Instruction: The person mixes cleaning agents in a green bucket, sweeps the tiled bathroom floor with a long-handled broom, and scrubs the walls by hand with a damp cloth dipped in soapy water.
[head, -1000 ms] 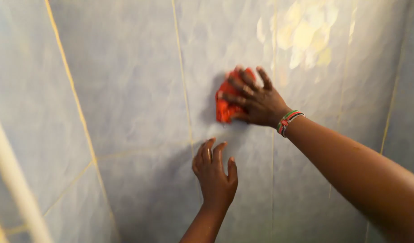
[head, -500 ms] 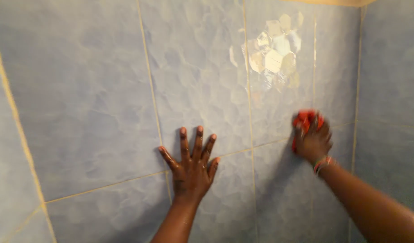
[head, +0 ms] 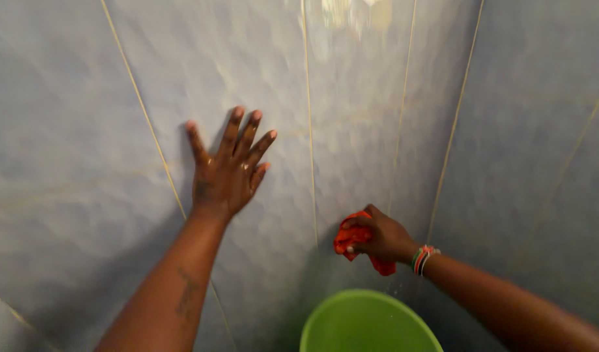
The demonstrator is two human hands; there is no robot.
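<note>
Head view, looking down a tiled wall [head: 84,98] of pale blue tiles with thin tan grout lines. Left hand [head: 229,171]: fingers spread wide, palm laid flat on the wall left of the middle vertical grout line, fingertips pointing up and slightly right; it grips nothing. The forearm runs down toward the lower left edge of the view. Right hand [head: 381,236]: closed around a crumpled red cloth [head: 351,240], which it presses to the wall just right of that same grout line and close to the inside corner where the side wall begins. The cloth bulges out on the thumb side, and a corner of it hangs below the palm; it has no clear long axis. A banded bracelet [head: 422,259] circles the right wrist. The cloth lies down and to the right of the left hand, well apart from it, so the right hand alone is on it. Green bucket [head: 351,326]: its rim shows at the bottom edge, directly below the cloth and near it. Open tile lies above the cloth and to its left; the corner closes off room to the right.
</note>
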